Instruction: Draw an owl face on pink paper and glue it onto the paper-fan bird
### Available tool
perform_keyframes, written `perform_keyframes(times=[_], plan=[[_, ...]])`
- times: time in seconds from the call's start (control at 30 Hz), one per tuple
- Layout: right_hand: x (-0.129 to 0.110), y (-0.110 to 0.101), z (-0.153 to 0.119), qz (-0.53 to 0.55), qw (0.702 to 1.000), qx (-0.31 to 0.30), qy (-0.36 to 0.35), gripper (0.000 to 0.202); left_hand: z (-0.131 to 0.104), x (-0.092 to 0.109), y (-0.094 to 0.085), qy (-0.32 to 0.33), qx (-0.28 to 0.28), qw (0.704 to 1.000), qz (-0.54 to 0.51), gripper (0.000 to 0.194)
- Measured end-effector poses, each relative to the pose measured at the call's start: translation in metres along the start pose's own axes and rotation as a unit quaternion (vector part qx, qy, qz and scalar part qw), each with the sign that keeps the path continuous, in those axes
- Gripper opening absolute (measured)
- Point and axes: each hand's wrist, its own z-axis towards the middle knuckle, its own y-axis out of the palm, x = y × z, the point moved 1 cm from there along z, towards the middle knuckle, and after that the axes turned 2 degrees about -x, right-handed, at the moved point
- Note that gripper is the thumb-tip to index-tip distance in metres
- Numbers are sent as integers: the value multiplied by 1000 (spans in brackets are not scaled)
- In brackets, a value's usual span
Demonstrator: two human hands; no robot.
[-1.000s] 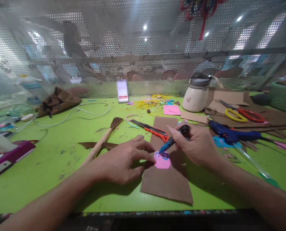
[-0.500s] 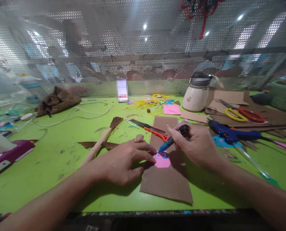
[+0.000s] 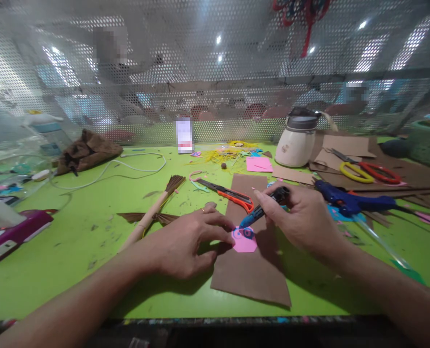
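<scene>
My right hand [image 3: 296, 208] is closed around a blue marker [image 3: 260, 211], its tip down at the upper part of a small pink paper piece [image 3: 244, 245]. Blue round shapes like eyes are drawn on that paper. It lies on a strip of brown cardboard [image 3: 251, 285]. Fingers spread, my left hand [image 3: 196, 237] rests flat with its fingertips on the paper's left edge. Just beyond the hands, an orange utility knife [image 3: 233, 195] lies partly on the cardboard. A brown stick with a bristly end [image 3: 151, 210] is left of my left hand.
A blue glue gun [image 3: 352, 200] with a clear glue stick lies to the right. Behind it are scissors [image 3: 367, 171] on cardboard pieces and a white bottle [image 3: 296, 140]. Yellow shreds [image 3: 224, 155] and pink paper [image 3: 259, 164] lie at the back, a purple power strip [image 3: 19, 234] at left.
The marker and my right hand have shifted slightly to the right. More blue line shows around the left eye shape. My left hand stays in place.
</scene>
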Motion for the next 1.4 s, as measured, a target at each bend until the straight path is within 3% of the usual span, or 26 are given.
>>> perform_keyframes(times=[1.4], plan=[[7,-3,3,3,999,-37,9,13,2,6,2,-10,6,1000,25,25]])
